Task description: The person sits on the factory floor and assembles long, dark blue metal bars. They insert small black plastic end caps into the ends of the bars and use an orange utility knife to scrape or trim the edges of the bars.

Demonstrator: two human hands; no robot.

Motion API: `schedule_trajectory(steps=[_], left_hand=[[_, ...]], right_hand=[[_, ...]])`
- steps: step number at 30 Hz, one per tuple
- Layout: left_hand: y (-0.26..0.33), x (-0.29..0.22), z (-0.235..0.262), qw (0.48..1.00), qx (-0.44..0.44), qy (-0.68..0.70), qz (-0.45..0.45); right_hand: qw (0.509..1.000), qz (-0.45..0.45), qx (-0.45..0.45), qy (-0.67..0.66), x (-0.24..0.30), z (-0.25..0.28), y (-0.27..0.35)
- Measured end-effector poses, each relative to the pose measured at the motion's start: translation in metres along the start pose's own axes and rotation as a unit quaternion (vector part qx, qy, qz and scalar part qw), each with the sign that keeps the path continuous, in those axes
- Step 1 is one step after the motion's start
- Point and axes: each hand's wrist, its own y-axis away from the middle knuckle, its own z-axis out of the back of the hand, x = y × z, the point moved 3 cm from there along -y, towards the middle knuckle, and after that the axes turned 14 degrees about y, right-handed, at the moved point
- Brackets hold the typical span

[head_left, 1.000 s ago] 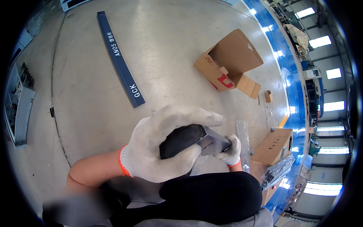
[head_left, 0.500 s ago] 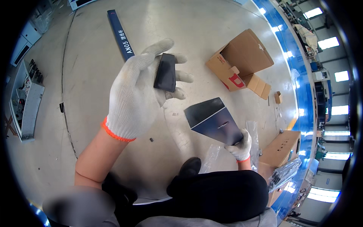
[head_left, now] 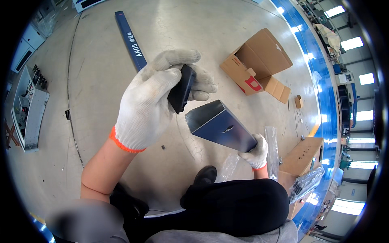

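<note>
My left hand (head_left: 150, 97), in a white knit glove with an orange cuff, has its thumb and fingers closed round a small black rectangular piece (head_left: 182, 88). Lower right of it, my right hand (head_left: 256, 152), gloved the same way, grips one end of a dark blue rectangular metal tube (head_left: 227, 127). The tube slants up to the left, and its hollow end faces the black piece, with a gap between them. A small dark emblem sits on the tube's side. My right fingers are partly hidden behind the tube.
A long blue bar with white lettering (head_left: 131, 42) lies on the floor beyond my left hand. An opened cardboard box (head_left: 239, 73) stands at the far right. Nearer are clear plastic bags (head_left: 271, 150) and another carton (head_left: 302, 156). A metal cabinet part (head_left: 36, 117) lies at left.
My left thumb has come down onto the black piece, and the piece has turned and dropped slightly. The tube has tilted and moved left, showing more of its hollow end.
</note>
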Motion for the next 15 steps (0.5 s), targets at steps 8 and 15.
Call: schedule_trajectory(steps=[8,15], left_hand=[[0.011,0.011,-0.017,0.989,0.091,-0.081,0.089],[0.012,0.009,-0.022,0.982,0.122,-0.128,0.07]], right_hand=[[1.0,0.002,-0.012,0.0,0.002,0.0,0.005],[1.0,0.003,-0.007,0.005,-0.001,0.003,0.007]])
